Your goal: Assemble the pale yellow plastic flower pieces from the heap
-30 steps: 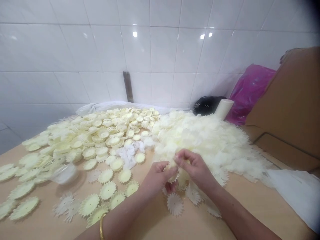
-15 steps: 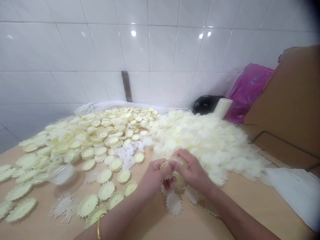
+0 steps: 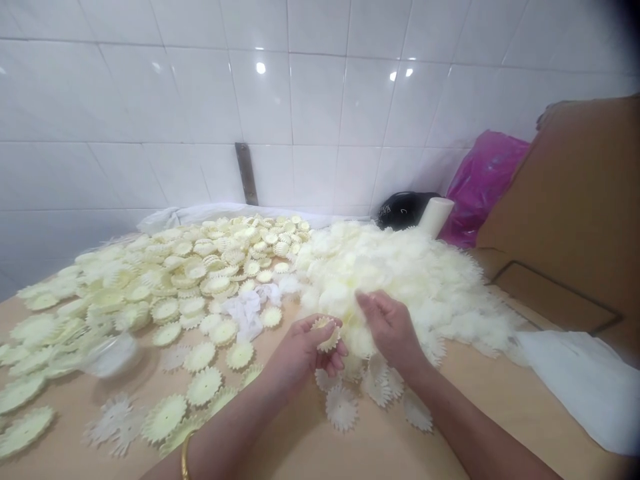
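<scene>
My left hand (image 3: 301,351) is closed around a small pale-yellow toothed plastic flower piece (image 3: 326,332), held just above the wooden table (image 3: 310,447). My right hand (image 3: 391,328) rests at the near edge of a big heap of whitish petal pieces (image 3: 400,273), fingers curled down into it; what they grip, if anything, is hidden. Loose white toothed discs (image 3: 343,408) lie on the table under both hands.
Many yellow toothed discs (image 3: 190,280) spread over the left half of the table. A clear round lid (image 3: 107,357) lies at the left. At the back right stand a white cylinder (image 3: 436,217), a black object (image 3: 403,209), a pink bag (image 3: 480,183) and a cardboard box (image 3: 575,213). White cloth (image 3: 585,387) lies at right.
My hands have come apart: the left keeps the yellow piece, and the right has moved off it to the edge of the white heap. The view shifted slightly right.
</scene>
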The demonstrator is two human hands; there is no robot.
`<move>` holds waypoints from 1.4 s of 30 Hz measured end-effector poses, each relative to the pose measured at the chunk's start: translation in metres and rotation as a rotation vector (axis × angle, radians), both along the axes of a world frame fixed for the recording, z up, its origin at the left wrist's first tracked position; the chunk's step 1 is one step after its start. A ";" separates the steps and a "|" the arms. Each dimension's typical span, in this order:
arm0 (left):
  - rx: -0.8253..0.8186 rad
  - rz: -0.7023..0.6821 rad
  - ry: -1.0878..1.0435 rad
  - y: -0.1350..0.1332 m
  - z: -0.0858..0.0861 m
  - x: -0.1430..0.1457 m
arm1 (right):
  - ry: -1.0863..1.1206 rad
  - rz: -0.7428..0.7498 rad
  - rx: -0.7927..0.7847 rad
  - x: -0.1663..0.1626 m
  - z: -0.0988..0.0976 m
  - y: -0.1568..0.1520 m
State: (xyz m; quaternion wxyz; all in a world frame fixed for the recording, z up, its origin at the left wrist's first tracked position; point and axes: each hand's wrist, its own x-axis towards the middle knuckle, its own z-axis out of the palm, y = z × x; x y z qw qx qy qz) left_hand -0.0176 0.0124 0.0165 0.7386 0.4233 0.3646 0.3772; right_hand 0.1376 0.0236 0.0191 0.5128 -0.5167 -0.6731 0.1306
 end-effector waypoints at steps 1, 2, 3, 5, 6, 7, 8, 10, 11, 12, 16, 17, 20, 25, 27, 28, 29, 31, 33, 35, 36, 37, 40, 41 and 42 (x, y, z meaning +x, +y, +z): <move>0.002 0.000 0.006 0.000 0.000 0.000 | 0.004 0.006 -0.005 0.000 0.000 0.000; 0.010 -0.002 0.013 -0.001 0.001 0.000 | 0.005 0.019 -0.012 0.000 0.000 0.000; 0.025 -0.005 0.018 -0.001 0.001 0.000 | 0.001 0.039 -0.020 -0.001 0.000 0.000; 0.061 -0.013 0.026 -0.003 0.002 0.001 | -0.020 0.101 -0.032 -0.003 -0.001 -0.002; 0.078 -0.014 0.030 -0.004 0.002 0.001 | -0.038 0.140 -0.041 -0.005 -0.001 -0.003; 0.091 -0.014 0.036 -0.004 0.003 0.002 | -0.060 0.179 -0.052 -0.006 -0.001 -0.004; 0.102 -0.012 0.045 -0.005 0.003 0.002 | -0.084 0.213 -0.066 -0.007 -0.001 -0.004; 0.112 -0.009 0.066 -0.006 0.002 0.002 | -0.122 0.258 -0.090 -0.009 -0.001 -0.006; 0.115 -0.004 0.071 -0.006 0.002 0.002 | -0.136 0.268 -0.098 -0.010 -0.001 -0.006; 0.115 0.001 0.069 -0.006 0.002 0.002 | -0.144 0.267 -0.103 -0.010 -0.001 -0.006; 0.107 -0.009 0.055 -0.006 0.003 0.002 | -0.154 0.216 -0.099 -0.009 -0.001 -0.005; 0.102 -0.018 0.062 -0.007 0.003 0.002 | -0.161 0.209 -0.095 -0.009 -0.001 -0.005; 0.087 -0.032 0.089 -0.007 0.002 0.003 | -0.190 0.225 -0.075 -0.011 -0.002 -0.005; 0.056 0.104 0.166 -0.004 0.000 0.001 | -0.247 0.090 0.000 -0.005 -0.002 -0.003; 0.044 0.166 0.225 0.000 -0.002 0.000 | -0.322 -0.069 0.073 0.002 -0.002 0.001; 0.051 0.176 0.264 0.001 -0.003 -0.001 | -0.362 -0.153 0.119 0.005 -0.002 0.002; 0.067 0.175 0.309 0.002 -0.004 -0.001 | -0.397 -0.225 0.164 0.007 -0.003 0.004; 0.098 0.167 0.405 0.003 -0.005 -0.002 | -0.444 -0.304 0.244 0.009 -0.004 0.006; 0.109 0.161 0.467 0.003 -0.005 -0.003 | -0.460 -0.305 0.306 0.006 -0.006 0.005; 0.108 0.131 0.466 0.003 -0.003 -0.006 | -0.456 -0.276 0.350 0.002 -0.006 0.002; 0.112 0.107 0.442 0.003 -0.001 -0.008 | -0.449 -0.260 0.365 0.000 -0.006 0.001; 0.119 0.085 0.406 0.003 0.001 -0.010 | -0.441 -0.245 0.376 -0.001 -0.006 0.000; 0.137 0.058 0.293 0.006 0.008 -0.014 | -0.416 -0.207 0.393 -0.003 -0.006 -0.003; 0.140 0.059 0.266 0.008 0.011 -0.015 | -0.409 -0.196 0.399 -0.003 -0.005 -0.003; 0.140 0.060 0.243 0.009 0.012 -0.015 | -0.401 -0.185 0.405 -0.003 -0.005 -0.003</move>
